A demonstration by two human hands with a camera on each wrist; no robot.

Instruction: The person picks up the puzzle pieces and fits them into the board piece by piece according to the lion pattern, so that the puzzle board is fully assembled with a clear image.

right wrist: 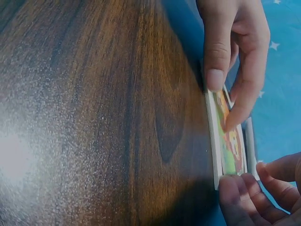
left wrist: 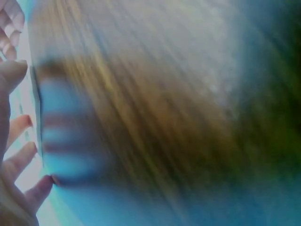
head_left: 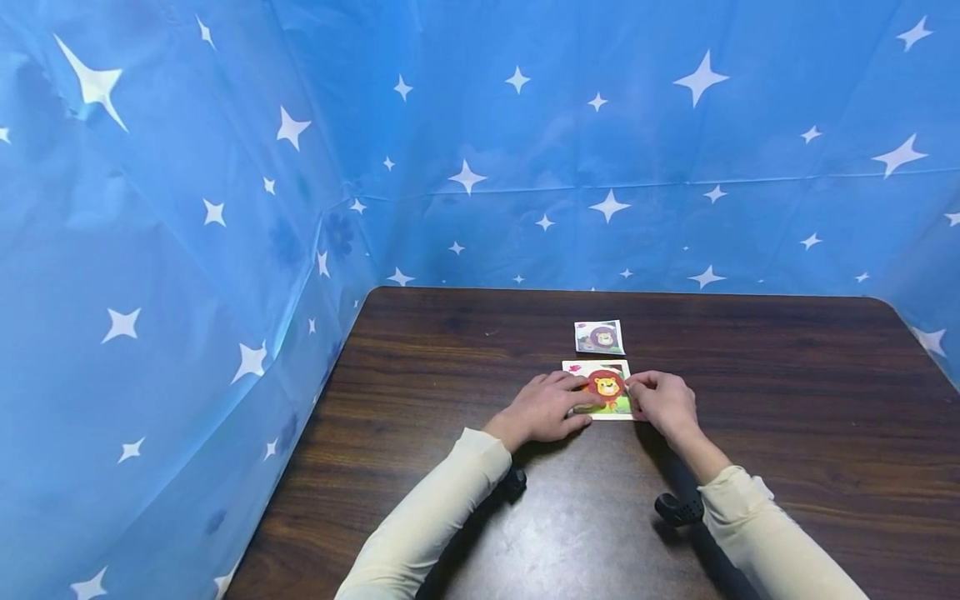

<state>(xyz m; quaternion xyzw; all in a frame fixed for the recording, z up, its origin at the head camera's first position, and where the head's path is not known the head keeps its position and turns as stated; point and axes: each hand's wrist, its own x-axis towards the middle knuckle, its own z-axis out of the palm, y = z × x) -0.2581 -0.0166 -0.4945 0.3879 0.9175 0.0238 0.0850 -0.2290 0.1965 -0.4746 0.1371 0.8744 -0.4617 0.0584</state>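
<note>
A flat lion puzzle with a white border lies on the dark wooden table. My left hand rests over its left part, fingers spread and fairly straight across the picture. At the right edge, my right hand has its fingers bent, thumb and fingertips gripping the puzzle's border. The right wrist view shows the puzzle edge-on, the left fingers on top of it and the right fingertips at its near end. Just behind it lies a paler lion picture card. In the left wrist view, the left fingers appear at the left border.
The brown wood-grain table spreads out around both hands. A blue curtain with white stars hangs behind the table and along its left side. Black wrist devices sit under the cream sleeves.
</note>
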